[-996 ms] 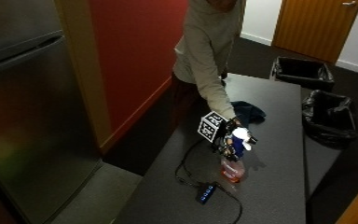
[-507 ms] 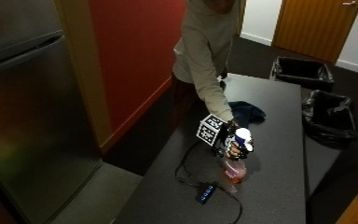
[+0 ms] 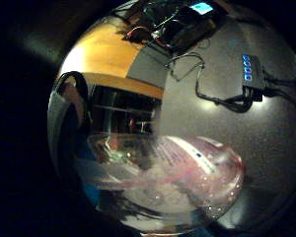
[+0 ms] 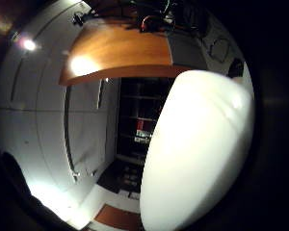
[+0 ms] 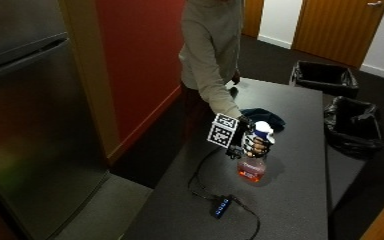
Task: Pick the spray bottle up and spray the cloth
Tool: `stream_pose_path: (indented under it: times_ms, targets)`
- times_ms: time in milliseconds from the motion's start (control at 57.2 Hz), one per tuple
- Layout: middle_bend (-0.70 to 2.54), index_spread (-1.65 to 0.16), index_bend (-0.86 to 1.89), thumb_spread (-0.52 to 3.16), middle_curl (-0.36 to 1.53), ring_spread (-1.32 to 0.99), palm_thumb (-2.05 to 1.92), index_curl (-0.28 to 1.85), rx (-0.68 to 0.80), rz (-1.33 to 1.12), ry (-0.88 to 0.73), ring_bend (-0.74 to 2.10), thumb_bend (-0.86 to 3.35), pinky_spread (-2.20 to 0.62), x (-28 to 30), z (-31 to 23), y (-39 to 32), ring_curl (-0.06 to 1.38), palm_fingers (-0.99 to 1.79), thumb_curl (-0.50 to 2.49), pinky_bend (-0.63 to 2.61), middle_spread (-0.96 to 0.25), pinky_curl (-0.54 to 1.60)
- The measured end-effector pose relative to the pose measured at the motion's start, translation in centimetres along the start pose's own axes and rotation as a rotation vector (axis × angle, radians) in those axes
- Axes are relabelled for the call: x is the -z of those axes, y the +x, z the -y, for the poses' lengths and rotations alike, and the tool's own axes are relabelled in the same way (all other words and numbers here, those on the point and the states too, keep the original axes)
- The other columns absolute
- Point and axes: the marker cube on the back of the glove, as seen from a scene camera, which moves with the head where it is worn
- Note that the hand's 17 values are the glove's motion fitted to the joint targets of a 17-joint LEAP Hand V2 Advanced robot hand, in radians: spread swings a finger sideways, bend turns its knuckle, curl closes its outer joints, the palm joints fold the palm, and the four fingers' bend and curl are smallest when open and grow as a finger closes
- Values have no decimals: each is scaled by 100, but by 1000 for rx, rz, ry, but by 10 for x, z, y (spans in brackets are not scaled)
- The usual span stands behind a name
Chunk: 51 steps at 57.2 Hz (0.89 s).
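Note:
In the outside view my gloved right hand (image 5: pixel 250 141) grips the neck of a spray bottle (image 5: pixel 252 169), fingers curled round it under its white head. The clear bottle holds pink liquid and hangs just above the dark grey table (image 5: pixel 298 200). A dark blue cloth (image 5: pixel 264 118) lies crumpled on the table just beyond the hand. The little finger side palm view is filled by the bottle's clear body (image 3: pixel 187 177) over the table. The white spray head (image 4: pixel 197 154) fills much of the thumb side palm view.
A small black hub with blue lights (image 5: pixel 220 205) and its cable lie on the table in front of the bottle. Two black bins (image 5: pixel 324 77) (image 5: pixel 353 125) stand beyond the table's right side. A steel fridge (image 5: pixel 32 125) stands at the left.
The hand has risen a little and carried the bottle up off the table, slightly toward the cloth.

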Motion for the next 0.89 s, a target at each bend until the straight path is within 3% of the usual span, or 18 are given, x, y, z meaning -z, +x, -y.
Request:
stream_pose_path:
  times_ms: [315, 612, 804, 891]
  targets:
    - [57, -19, 37, -6, 56, -21, 111, 57, 272, -279, -526, 58, -3, -28, 23, -31, -93, 49, 132, 71, 25, -13, 41]
    - [59, -19, 38, -9, 56, -21, 110, 57, 699, -751, -900, 58, -3, -28, 31, -97, -163, 49, 132, 71, 25, -13, 42]
    - [59, -19, 38, -10, 55, -21, 109, 58, 962, -1039, -1040, 59, -3, -29, 25, -140, -191, 49, 132, 72, 25, -13, 42]
    - [59, -19, 38, -9, 55, -21, 109, 58, 1146, -1231, -987, 59, -3, -29, 19, -162, -195, 49, 133, 72, 26, -14, 42]
